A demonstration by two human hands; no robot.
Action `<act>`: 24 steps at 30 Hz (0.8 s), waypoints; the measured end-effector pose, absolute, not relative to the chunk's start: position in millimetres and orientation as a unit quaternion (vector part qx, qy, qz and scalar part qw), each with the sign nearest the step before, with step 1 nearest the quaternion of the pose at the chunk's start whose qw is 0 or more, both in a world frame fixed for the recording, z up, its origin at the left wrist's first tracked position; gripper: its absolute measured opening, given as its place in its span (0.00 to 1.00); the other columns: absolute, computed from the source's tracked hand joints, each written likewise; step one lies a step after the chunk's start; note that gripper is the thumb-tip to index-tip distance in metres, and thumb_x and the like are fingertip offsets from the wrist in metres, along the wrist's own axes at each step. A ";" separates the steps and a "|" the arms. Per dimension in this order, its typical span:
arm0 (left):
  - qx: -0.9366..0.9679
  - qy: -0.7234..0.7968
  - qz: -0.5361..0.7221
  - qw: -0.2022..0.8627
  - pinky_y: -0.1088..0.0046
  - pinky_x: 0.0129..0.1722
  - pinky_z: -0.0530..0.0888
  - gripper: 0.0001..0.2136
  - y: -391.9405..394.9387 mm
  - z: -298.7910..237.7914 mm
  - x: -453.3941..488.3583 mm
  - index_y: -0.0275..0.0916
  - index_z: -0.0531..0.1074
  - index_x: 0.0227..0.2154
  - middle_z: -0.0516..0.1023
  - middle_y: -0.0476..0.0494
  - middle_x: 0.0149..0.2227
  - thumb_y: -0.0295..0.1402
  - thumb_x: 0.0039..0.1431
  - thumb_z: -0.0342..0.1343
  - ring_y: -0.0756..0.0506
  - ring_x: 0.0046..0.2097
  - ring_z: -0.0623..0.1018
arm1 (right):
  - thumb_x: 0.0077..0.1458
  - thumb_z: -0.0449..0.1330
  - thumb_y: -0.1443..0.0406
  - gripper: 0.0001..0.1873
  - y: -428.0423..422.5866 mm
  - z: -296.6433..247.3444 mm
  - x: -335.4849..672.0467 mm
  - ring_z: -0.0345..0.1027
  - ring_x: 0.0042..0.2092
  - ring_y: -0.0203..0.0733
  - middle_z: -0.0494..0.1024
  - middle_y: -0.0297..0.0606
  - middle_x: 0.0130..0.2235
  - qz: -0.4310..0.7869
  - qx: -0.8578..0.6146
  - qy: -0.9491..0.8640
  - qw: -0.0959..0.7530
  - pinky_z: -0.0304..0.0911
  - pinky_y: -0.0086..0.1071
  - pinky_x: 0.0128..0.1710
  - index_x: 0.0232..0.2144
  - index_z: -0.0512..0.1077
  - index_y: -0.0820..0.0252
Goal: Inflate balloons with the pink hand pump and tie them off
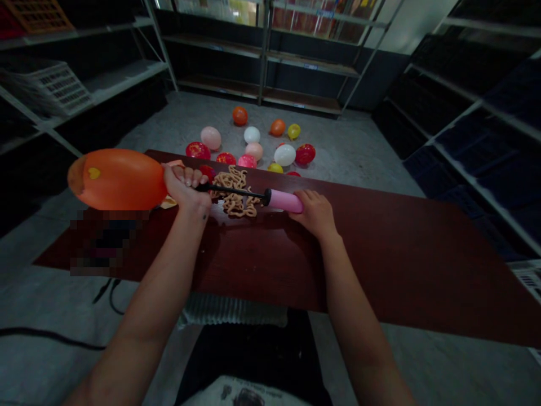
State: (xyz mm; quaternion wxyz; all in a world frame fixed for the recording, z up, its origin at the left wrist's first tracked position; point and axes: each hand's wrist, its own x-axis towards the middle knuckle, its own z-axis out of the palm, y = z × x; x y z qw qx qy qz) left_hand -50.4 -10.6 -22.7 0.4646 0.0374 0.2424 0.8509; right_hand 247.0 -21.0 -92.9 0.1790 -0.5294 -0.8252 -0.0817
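Note:
An inflated orange balloon (122, 179) with a small yellow heart mark lies on its side at the left, its neck pointing into my left hand (186, 185). The fingers of that hand are closed around the neck and the black end of a balloon pump (284, 201). Between my hands the pump's black rod is drawn out from the pink barrel. My right hand (315, 211) wraps round the barrel's far end. Behind the rod, a tangled pile of tan uninflated long balloons or cords (239, 204) rests on the table.
The dark red table (393, 254) spans the front. Beyond it, several inflated balloons (284, 155) lie on the grey floor. Metal shelves (304, 65) surround the room, with a white basket (59, 87) at left. A blurred-out patch (105, 242) covers something on the table's left.

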 end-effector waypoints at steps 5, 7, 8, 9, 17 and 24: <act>0.035 0.245 0.849 0.468 0.78 0.17 0.50 0.29 -10.2 -25.9 -43.7 0.38 0.45 0.16 0.45 0.56 0.12 0.39 0.77 0.38 0.55 0.14 0.48 | 0.54 0.64 0.58 0.18 -25.4 -87.7 239.1 0.71 0.43 0.52 0.80 0.45 0.42 -0.106 -0.524 -0.830 0.157 0.59 0.39 0.40 0.45 0.73 0.59; 0.041 0.244 0.844 0.475 0.77 0.17 0.51 0.28 -11.3 -27.2 -38.9 0.38 0.44 0.16 0.45 0.56 0.12 0.38 0.77 0.38 0.55 0.14 0.48 | 0.53 0.65 0.58 0.18 -28.9 -83.9 232.0 0.72 0.43 0.52 0.80 0.45 0.42 -0.104 -0.517 -0.836 0.152 0.59 0.39 0.40 0.45 0.73 0.59; 0.045 0.244 0.841 0.481 0.77 0.17 0.51 0.28 -11.8 -28.5 -35.7 0.38 0.43 0.16 0.44 0.55 0.12 0.38 0.77 0.38 0.55 0.14 0.49 | 0.53 0.65 0.58 0.18 -31.0 -82.1 227.6 0.72 0.43 0.52 0.80 0.46 0.42 -0.099 -0.513 -0.839 0.150 0.59 0.39 0.39 0.44 0.73 0.60; 0.049 0.244 0.837 0.488 0.77 0.17 0.51 0.28 -12.1 -30.3 -32.2 0.38 0.43 0.16 0.44 0.55 0.12 0.37 0.77 0.38 0.55 0.14 0.49 | 0.53 0.65 0.58 0.17 -33.3 -80.6 222.7 0.72 0.42 0.51 0.80 0.46 0.41 -0.091 -0.509 -0.843 0.147 0.59 0.38 0.39 0.44 0.73 0.60; 0.066 0.245 0.795 0.551 0.76 0.15 0.52 0.30 -7.1 -55.6 -8.6 0.39 0.43 0.16 0.44 0.56 0.13 0.44 0.74 0.46 0.54 0.13 0.51 | 0.54 0.63 0.57 0.16 -45.1 -81.8 186.5 0.75 0.38 0.49 0.82 0.45 0.39 -0.033 -0.502 -0.855 0.125 0.59 0.36 0.32 0.41 0.72 0.60; 0.043 0.245 0.799 0.548 0.77 0.14 0.51 0.31 -3.9 -50.6 -15.1 0.39 0.44 0.16 0.44 0.57 0.13 0.47 0.74 0.47 0.55 0.13 0.49 | 0.56 0.63 0.55 0.21 -44.3 -81.6 182.3 0.78 0.42 0.50 0.83 0.45 0.44 -0.022 -0.500 -0.851 0.158 0.63 0.36 0.35 0.49 0.73 0.59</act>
